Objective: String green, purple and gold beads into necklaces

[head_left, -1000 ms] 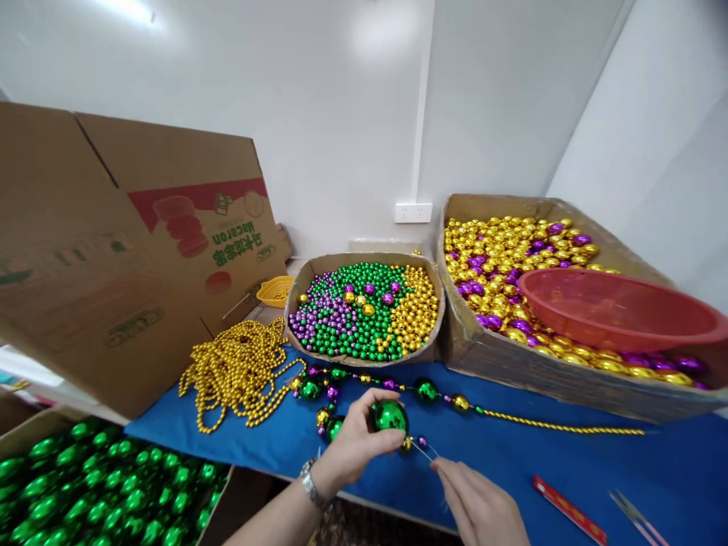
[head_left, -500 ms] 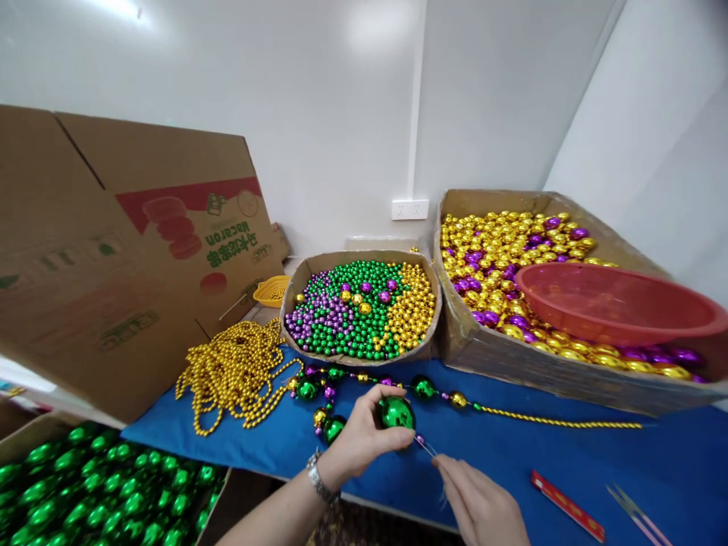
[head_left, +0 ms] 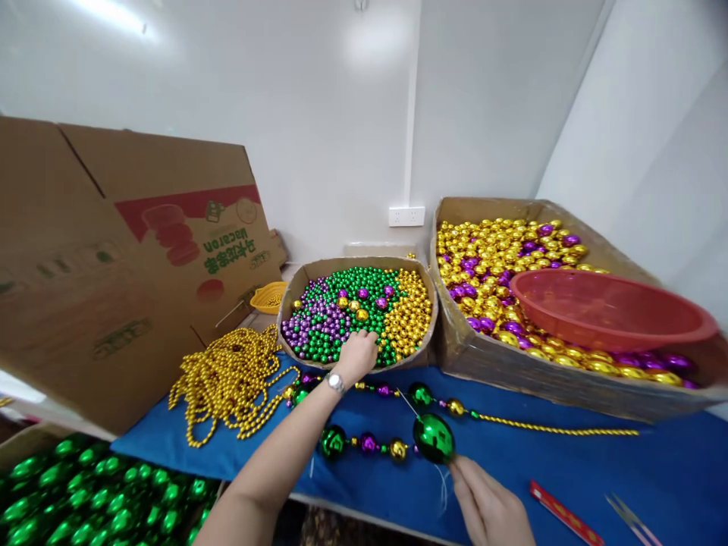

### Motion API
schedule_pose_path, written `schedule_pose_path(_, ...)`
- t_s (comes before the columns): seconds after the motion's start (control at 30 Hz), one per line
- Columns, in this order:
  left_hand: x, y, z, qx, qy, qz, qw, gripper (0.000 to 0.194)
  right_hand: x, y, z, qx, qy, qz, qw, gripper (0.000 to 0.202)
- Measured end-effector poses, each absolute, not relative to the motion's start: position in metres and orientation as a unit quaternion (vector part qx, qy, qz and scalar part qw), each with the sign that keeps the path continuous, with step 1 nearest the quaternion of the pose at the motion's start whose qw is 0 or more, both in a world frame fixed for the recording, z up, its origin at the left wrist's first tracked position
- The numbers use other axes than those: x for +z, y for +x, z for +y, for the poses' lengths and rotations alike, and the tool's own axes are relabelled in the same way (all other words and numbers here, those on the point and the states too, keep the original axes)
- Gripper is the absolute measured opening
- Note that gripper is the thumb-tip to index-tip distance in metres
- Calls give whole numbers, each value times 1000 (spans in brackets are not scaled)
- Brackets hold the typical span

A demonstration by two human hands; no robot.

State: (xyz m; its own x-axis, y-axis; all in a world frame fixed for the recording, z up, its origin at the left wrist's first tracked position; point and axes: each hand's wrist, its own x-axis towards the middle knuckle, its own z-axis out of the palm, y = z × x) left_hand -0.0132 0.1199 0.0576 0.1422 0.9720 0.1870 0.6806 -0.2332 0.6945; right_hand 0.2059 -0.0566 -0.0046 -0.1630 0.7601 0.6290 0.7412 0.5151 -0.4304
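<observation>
My left hand (head_left: 359, 355) is at the front of the cardboard box of small beads (head_left: 287, 334), its fingers curled down among green beads; whatever is between the fingertips is hidden. A large shiny green bead (head_left: 434, 437) sits at the fingertips of my right hand (head_left: 489, 500), threaded on a thin needle (head_left: 408, 404) that pokes out at its upper left. My right fingers are closed at the bead's lower edge, and loose thread (head_left: 444, 485) hangs below. The bead garland (head_left: 368, 444), in purple, gold and green, lies looped on the blue cloth, partly behind my left arm.
Gold bead strands (head_left: 227, 379) are heaped on the left by a yellow basket (head_left: 267, 298) and a big carton (head_left: 136, 280). Green beads (head_left: 108, 493) fill a lower-left box. A red basin (head_left: 614, 307) rests on gold beads. Tweezers (head_left: 631, 519) lie near a red strip (head_left: 566, 513).
My left hand has let go of the large green bead and moved up to the box of small beads. The bead now sits close to my right fingers, with the needle through it.
</observation>
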Motion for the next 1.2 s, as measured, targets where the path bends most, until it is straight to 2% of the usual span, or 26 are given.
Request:
schedule_pose_path(0.13,50,-7,138,308,708,581,256,4,-3,206,-55,15,-497,-762,415,37)
schedule_pose_path(0.3,54,-7,114,345,692,548,320,19,-5,206,-55,38,-503,-754,422,34)
schedule_pose_path(0.37,56,-8,94,391,640,504,428,28,-5,205,-55,41,-501,-753,425,31)
schedule_pose_path(0.47,55,-6,63,472,453,390,648,27,-5,202,-56,35,-498,-755,425,29)
schedule_pose_path(0.53,54,-3,48,488,357,347,717,23,-4,201,-56,28,-497,-759,419,29)
schedule_pose_path(0.83,55,1,33,493,294,312,757,22,-4,203,-58,-5,-497,-772,395,30)
schedule_pose_path(1.2,53,3,29,524,309,311,730,23,-6,204,-57,-24,-494,-775,393,28)
